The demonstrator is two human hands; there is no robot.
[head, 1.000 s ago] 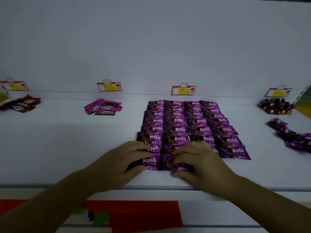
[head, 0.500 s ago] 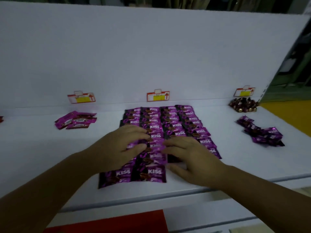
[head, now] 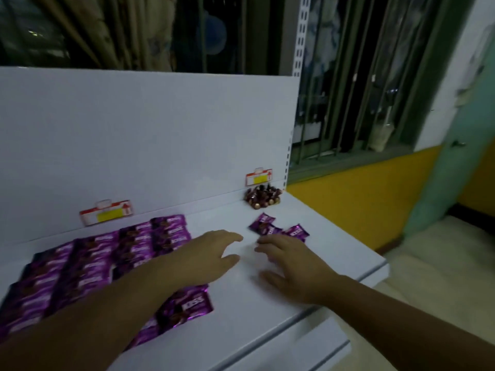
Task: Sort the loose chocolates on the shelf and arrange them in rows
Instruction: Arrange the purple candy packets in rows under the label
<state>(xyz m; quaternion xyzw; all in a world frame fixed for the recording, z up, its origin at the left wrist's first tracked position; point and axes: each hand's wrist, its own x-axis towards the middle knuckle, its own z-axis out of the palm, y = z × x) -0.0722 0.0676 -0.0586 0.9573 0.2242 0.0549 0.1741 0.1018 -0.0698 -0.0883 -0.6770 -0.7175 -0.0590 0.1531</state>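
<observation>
Head view: loose purple foil chocolate packets (head: 276,228) lie just beyond spread, empty right hand (head: 294,266); left hand (head: 206,259), also spread, farther.

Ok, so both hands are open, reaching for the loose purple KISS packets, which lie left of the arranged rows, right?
Not left. The head view shows the loose purple KISS packets right of the arranged rows; left hand and right hand are open, reaching for them.

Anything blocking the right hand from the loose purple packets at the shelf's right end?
Nothing visible. The right hand is open, fingertips just short of the loose purple packets; the left hand lies beside it, off that line.
</observation>
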